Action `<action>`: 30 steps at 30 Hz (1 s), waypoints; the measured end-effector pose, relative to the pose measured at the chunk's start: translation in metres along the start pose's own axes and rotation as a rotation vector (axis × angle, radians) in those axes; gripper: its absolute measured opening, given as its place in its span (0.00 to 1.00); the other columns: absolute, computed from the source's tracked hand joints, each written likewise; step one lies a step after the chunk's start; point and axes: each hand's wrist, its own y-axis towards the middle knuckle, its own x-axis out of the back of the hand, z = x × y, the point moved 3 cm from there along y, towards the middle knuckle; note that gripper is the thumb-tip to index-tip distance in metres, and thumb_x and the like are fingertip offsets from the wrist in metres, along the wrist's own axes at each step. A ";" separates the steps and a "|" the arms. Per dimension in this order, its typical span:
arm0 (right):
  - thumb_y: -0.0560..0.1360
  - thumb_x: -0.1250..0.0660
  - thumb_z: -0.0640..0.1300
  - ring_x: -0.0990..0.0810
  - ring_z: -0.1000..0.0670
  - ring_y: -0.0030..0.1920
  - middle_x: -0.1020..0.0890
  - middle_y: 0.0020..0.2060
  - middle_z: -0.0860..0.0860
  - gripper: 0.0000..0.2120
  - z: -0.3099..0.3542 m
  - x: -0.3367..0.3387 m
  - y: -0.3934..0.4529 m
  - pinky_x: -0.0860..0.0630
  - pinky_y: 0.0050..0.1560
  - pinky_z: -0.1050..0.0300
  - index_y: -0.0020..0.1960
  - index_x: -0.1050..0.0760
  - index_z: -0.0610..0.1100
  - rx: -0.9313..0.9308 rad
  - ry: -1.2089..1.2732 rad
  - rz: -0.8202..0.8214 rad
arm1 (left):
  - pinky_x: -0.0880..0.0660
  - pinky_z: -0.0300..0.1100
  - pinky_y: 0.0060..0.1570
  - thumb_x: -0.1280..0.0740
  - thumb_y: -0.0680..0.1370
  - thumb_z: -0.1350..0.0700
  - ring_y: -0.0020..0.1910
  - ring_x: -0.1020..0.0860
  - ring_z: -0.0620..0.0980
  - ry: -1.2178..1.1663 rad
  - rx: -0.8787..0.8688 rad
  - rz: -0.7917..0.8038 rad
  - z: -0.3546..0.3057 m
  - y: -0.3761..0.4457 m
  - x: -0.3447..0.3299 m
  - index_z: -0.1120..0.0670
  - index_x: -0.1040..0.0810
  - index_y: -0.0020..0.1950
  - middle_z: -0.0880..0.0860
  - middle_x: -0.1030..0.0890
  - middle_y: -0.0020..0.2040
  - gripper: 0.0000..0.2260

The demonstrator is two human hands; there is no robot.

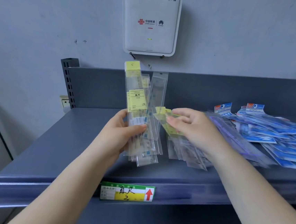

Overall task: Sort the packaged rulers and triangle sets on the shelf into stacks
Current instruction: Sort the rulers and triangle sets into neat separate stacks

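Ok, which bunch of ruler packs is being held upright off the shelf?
The yellow-labelled bundle gripped in the left hand. It stands upright, while the loose clear packs under the right hand and the blue-labelled packs lie flat.

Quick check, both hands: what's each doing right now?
Left hand: grips a bundle of packaged rulers, held upright.
Right hand: fingers on yellow-labelled packs lying on the shelf; grip unclear, blurred.

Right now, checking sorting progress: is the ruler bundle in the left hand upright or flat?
Upright: the left hand grips the ruler bundle on end.
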 end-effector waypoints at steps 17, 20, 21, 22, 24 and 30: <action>0.76 0.35 0.34 0.29 0.59 0.25 0.22 0.31 0.50 0.11 -0.020 0.082 -0.009 0.33 0.26 0.69 0.57 0.24 0.40 -0.091 0.292 -0.216 | 0.20 0.42 0.34 0.32 0.72 0.69 0.38 0.17 0.50 -0.011 -0.054 0.127 -0.001 0.012 -0.046 0.55 0.27 0.60 0.55 0.15 0.46 0.19; 0.75 0.33 0.38 0.27 0.59 0.30 0.22 0.34 0.52 0.12 -0.039 0.107 -0.008 0.33 0.31 0.68 0.58 0.23 0.43 -0.171 0.060 -0.191 | 0.20 0.43 0.34 0.32 0.72 0.70 0.39 0.16 0.51 -0.021 -0.037 0.136 0.001 0.013 -0.058 0.55 0.27 0.60 0.56 0.16 0.48 0.19; 0.74 0.32 0.39 0.24 0.57 0.35 0.21 0.37 0.51 0.13 -0.046 0.112 -0.007 0.31 0.36 0.65 0.59 0.23 0.42 -0.201 -0.033 -0.184 | 0.19 0.44 0.35 0.32 0.72 0.70 0.40 0.16 0.51 -0.023 -0.031 0.136 0.001 0.014 -0.062 0.56 0.27 0.60 0.57 0.16 0.48 0.19; 0.73 0.31 0.40 0.22 0.53 0.42 0.19 0.42 0.48 0.16 -0.053 0.117 -0.006 0.29 0.42 0.61 0.60 0.24 0.41 -0.239 -0.163 -0.182 | 0.19 0.45 0.36 0.32 0.72 0.70 0.40 0.17 0.52 -0.022 -0.028 0.136 0.002 0.015 -0.065 0.56 0.27 0.60 0.58 0.16 0.49 0.19; 0.72 0.28 0.44 0.22 0.46 0.55 0.21 0.56 0.44 0.23 -0.063 0.118 -0.007 0.30 0.53 0.56 0.65 0.27 0.40 -0.314 -0.474 -0.173 | 0.18 0.47 0.40 0.31 0.72 0.70 0.43 0.17 0.54 -0.003 -0.028 0.133 0.004 0.017 -0.071 0.55 0.27 0.60 0.59 0.17 0.51 0.19; 0.71 0.30 0.54 0.22 0.53 0.48 0.20 0.46 0.53 0.22 -0.024 0.085 -0.013 0.29 0.54 0.57 0.62 0.26 0.46 -0.030 -0.210 -0.188 | 0.19 0.49 0.47 0.29 0.70 0.69 0.47 0.17 0.55 0.062 -0.041 0.135 0.010 0.020 -0.081 0.52 0.27 0.59 0.56 0.16 0.51 0.21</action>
